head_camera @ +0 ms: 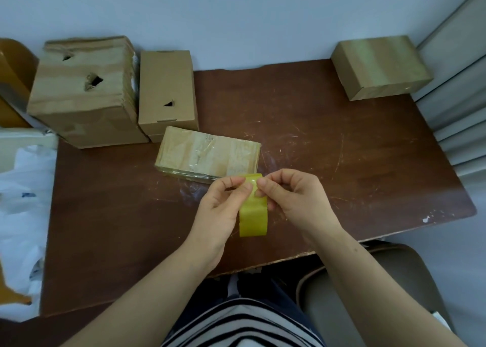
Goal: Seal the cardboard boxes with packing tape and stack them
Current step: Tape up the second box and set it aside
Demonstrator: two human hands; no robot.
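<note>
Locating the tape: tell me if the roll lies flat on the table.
No, left hand and right hand pinch the yellow tape roll upright, on edge.

It looked like a plain small room used for packing, at home or in a back office; which of these could not be told. A worn brown table (pixel 342 149) with scratches and a chipped edge stood against a bare pale wall (pixel 236 18). Several cardboard boxes (pixel 168 89) lay on it, some dented and torn, and a roll of yellow tape (pixel 253 215) was above it. White plastic bags (pixel 21 202) were piled at the left, and a chair (pixel 368 294) stood at the right.
</note>
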